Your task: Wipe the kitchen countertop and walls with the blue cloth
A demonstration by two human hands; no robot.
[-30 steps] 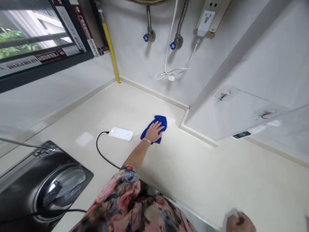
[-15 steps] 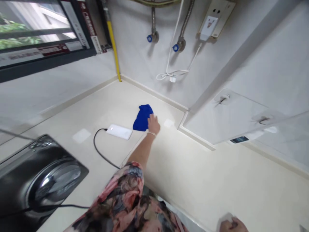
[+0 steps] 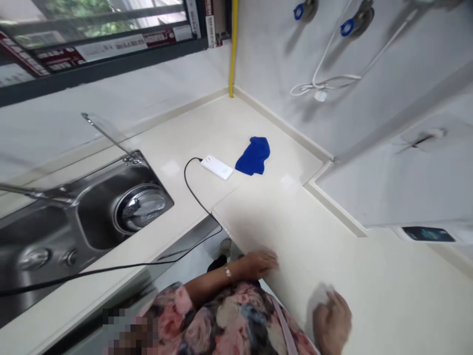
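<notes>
Blue cloth (image 3: 253, 157) is down on our worktop (image 3: 391, 286), left hand (image 3: 260, 265) loosely stretched, right hand (image 3: 332, 318) half-curled, fingers seemingly empty, and we can't tell what's left.

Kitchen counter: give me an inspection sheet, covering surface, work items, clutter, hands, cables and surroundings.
Surface: pale counter, with a seam near the corner.
Work items: blue cloth, lying rumpled; no hand on it.
Clutter: white phone-like device beside the cloth.
Hands: left hand, blurred, near the counter's front edge; right hand farther right; no held object visible.
Cables: black cable runs from the device over the counter edge and sink; white cable bundled against the wall.
Surroundings: steel sink, yellow pipe, window.
</notes>
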